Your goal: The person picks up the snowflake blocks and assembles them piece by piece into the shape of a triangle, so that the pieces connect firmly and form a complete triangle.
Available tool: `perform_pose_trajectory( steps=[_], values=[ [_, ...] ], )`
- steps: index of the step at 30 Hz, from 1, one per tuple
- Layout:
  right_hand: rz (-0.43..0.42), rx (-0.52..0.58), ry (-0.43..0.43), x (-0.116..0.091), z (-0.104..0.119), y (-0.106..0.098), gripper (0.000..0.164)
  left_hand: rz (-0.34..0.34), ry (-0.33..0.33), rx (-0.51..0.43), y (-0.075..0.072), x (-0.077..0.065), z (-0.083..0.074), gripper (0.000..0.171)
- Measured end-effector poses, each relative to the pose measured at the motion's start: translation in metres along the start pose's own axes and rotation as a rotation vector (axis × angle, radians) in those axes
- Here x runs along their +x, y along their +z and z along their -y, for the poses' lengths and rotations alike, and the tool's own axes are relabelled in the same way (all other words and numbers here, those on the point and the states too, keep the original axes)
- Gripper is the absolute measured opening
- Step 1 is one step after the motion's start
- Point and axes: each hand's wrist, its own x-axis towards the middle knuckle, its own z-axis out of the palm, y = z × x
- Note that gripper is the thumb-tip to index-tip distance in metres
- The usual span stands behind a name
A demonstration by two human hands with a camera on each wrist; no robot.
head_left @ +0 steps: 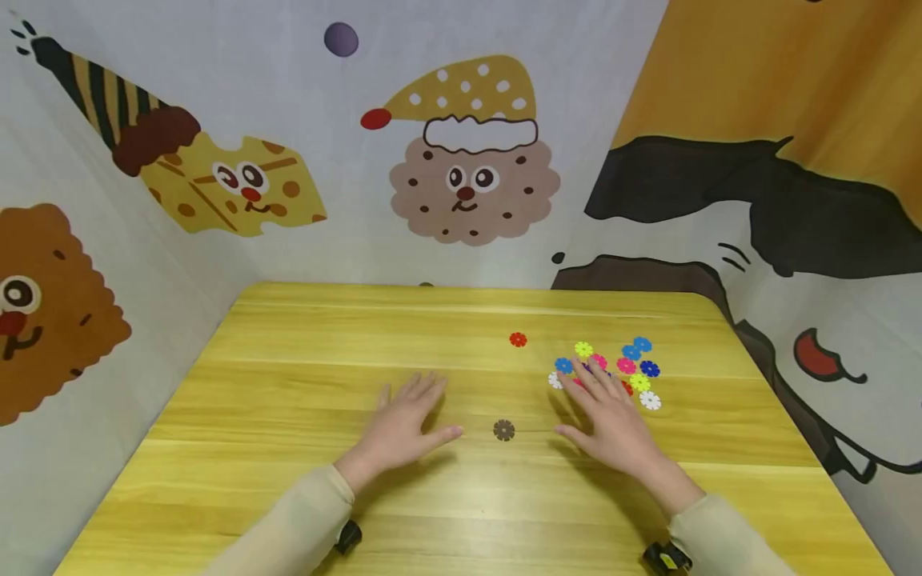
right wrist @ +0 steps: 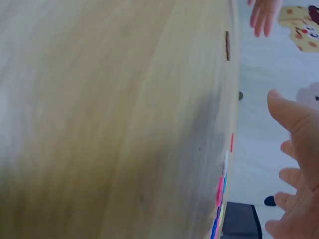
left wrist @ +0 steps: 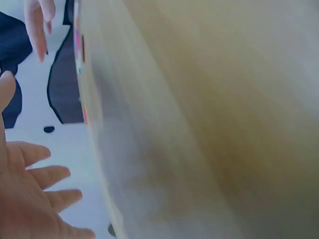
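Note:
My left hand (head_left: 403,424) hovers over the table's middle with its fingers spread and holds nothing. To its right a brown notched plastic disc (head_left: 503,430) lies flat on the wood, apart from both hands. My right hand (head_left: 612,420) is also spread and empty, in front of a loose group of coloured notched discs, some hidden behind its fingers. Among them show a white disc (head_left: 650,400), a yellow disc (head_left: 583,350), a pink disc (head_left: 627,366) and a dark blue disc (head_left: 650,369). Both wrist views show the hands raised above the tabletop.
A single red disc (head_left: 518,340) lies farther back, left of the group. The wooden table (head_left: 288,344) ends at a printed curtain (head_left: 302,96) behind it and at both sides. Black wrist devices (head_left: 349,538) sit below the sleeves.

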Motion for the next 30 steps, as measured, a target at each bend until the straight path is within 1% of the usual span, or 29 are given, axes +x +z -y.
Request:
perform_pose_trajectory(
  steps=[3,6,9,12,17,20,25,30],
  values=[
    [-0.107,0.068,-0.038,-0.002,-0.002,0.001,0.081,0.007,0.063,-0.04,0.004,0.006,-0.012,0.082],
    [-0.188,0.136,-0.068,-0.004,-0.004,0.0,0.076,0.016,0.118,-0.083,0.006,0.014,-0.024,0.084],
    [-0.229,0.211,-0.068,-0.005,-0.007,-0.002,0.072,0.019,0.16,-0.112,0.008,0.021,-0.034,0.083],
    [-0.243,0.267,-0.043,-0.008,-0.01,-0.005,0.069,0.025,0.178,-0.137,0.01,0.027,-0.044,0.081],
    [-0.26,0.31,-0.016,-0.014,-0.018,-0.007,0.066,0.05,0.178,-0.157,0.016,0.033,-0.055,0.078],
    [-0.27,0.322,0.001,-0.018,-0.024,-0.007,0.063,0.077,0.165,-0.194,0.021,0.036,-0.059,0.074],
    [-0.262,0.343,0.045,-0.022,-0.036,-0.006,0.057,0.121,0.109,-0.282,0.027,0.04,-0.06,0.071],
    [-0.223,0.375,0.15,-0.028,-0.049,-0.008,0.051,0.14,0.065,-0.364,0.03,0.046,-0.056,0.065]
  ],
)
